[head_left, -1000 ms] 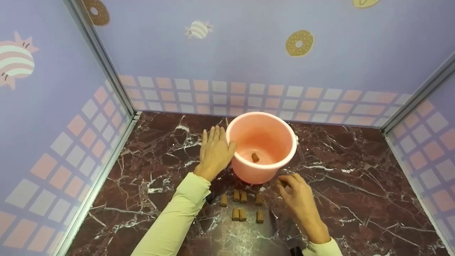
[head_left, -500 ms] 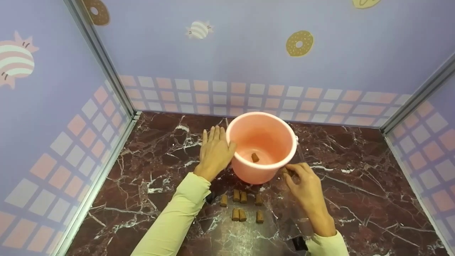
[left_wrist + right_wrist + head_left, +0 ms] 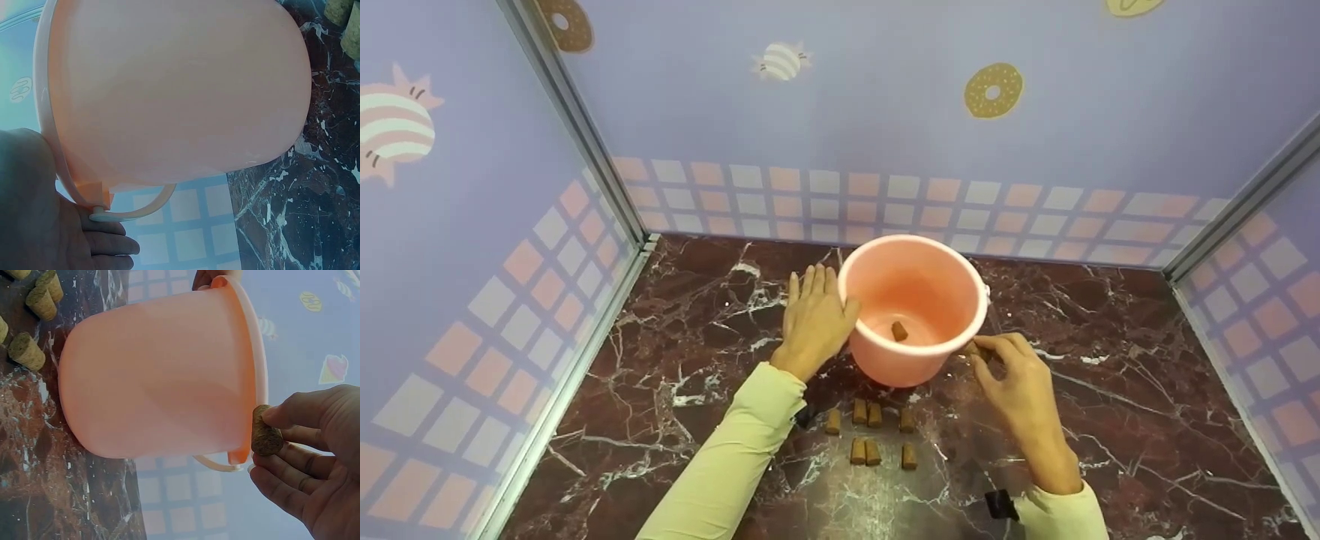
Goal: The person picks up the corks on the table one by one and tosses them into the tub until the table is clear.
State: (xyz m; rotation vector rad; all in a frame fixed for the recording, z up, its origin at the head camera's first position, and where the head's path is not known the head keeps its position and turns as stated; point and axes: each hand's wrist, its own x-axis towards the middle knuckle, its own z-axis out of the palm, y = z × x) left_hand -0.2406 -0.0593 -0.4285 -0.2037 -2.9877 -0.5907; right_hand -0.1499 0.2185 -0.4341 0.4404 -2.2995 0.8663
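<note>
A pink bucket stands upright on the marble-patterned surface with one cork inside. My left hand rests against its left rim. Its fingers extend straight and its thumb lies on the rim. In the left wrist view these fingers lie by the bucket's handle joint. At the bucket's right side, my right hand pinches a cork. The right wrist view shows this cork between thumb and fingers, overlapping the bucket's rim. Several other corks stand in front of the bucket.
Purple panels with a checkered band enclose the back and both sides. The bucket's pale handle hangs below the rim. A black strap piece shows by the right cuff.
My right hand has moved up and to the right with the cork, from in front of the bucket to its right rim. The left hand and bucket have stayed put.
</note>
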